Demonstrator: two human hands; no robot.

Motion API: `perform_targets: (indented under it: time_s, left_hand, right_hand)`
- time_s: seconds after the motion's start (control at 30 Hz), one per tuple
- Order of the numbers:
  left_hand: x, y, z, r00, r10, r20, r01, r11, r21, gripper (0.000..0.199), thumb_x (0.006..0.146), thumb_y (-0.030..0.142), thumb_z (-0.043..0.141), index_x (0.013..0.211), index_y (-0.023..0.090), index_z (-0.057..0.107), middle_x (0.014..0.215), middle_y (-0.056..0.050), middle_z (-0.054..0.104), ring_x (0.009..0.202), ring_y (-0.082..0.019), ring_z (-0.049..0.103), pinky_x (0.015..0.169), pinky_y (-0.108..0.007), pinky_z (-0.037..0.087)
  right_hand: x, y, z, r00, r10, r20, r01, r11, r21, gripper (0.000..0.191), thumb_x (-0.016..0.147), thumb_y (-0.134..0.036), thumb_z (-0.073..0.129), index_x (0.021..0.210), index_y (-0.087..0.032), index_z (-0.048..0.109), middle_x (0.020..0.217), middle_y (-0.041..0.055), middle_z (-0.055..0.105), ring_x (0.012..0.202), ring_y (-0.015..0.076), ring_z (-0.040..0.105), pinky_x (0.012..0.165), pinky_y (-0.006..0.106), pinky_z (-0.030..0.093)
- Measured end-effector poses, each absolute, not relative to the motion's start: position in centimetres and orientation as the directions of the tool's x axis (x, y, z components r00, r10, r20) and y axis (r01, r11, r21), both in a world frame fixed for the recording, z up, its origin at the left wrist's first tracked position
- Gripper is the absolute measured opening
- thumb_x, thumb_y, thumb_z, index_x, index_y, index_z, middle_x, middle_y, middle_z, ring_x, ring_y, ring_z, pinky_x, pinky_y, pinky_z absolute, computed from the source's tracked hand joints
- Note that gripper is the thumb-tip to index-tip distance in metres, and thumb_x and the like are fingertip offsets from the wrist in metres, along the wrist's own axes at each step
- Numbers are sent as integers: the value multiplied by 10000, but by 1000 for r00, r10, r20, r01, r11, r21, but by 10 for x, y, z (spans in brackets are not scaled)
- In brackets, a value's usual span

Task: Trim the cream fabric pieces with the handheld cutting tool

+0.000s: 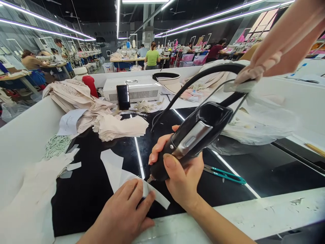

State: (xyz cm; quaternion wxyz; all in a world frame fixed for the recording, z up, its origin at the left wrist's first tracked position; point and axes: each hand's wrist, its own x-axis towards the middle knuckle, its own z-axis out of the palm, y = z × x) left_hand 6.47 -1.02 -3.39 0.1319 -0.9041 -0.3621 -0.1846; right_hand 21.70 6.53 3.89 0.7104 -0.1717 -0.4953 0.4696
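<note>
My right hand [182, 173] is wrapped round a black corded hand tool [188, 142] with a silver lever on its side. Its small metal tip [150, 179] points down at a white fabric piece [113, 169] on the glossy black tabletop [83, 183]. Curled over that piece, my left hand [127, 206] holds it down close to the tip; the thumb lies apart from the fingers, and part of the piece is hidden beneath them. Teal-handled thread snips [225, 175] lie right of my right hand.
Stacked cream fabric pieces [122, 127], green cord [57, 146] and cream fabric [38, 186] lie to the left. Behind stand a phone [123, 97] and a white vented box [137, 89]. The tool's black cable [188, 83] arches overhead; a clear plastic bag [254, 125] lies right.
</note>
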Motion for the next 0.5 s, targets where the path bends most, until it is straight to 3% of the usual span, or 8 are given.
perform_targets:
  time_s: [0.17, 0.37, 0.5]
  left_hand:
    - [62, -8, -27, 667, 607, 433, 693, -719, -59, 512, 1006, 578, 596, 1286, 152, 637, 1172, -153, 707, 1091, -319, 698, 918, -437, 616]
    - [51, -11, -11, 664, 631, 401, 676, -736, 38, 387, 1101, 402, 465, 1319, 121, 617, 1198, -154, 694, 1098, -263, 695, 919, -381, 630]
    - [48, -14, -7, 647, 661, 380, 701, -711, 42, 370, 1033, 371, 617, 1306, 121, 622, 1209, -159, 688, 1091, -308, 695, 916, -458, 641]
  right_hand:
    - [213, 65, 38, 55, 840, 541, -481, 497, -722, 277, 882, -244, 776, 1066, -290, 575, 837, -56, 684, 585, 101, 626, 519, 227, 566]
    - [215, 55, 40, 52, 843, 536, -483, 491, -725, 313, 879, -221, 773, 1107, -293, 571, 848, -48, 679, 587, 102, 629, 530, 236, 564]
    - [216, 50, 40, 57, 835, 547, -473, 505, -721, 319, 879, -226, 775, 1114, -284, 567, 849, -38, 679, 613, 106, 647, 559, 237, 575]
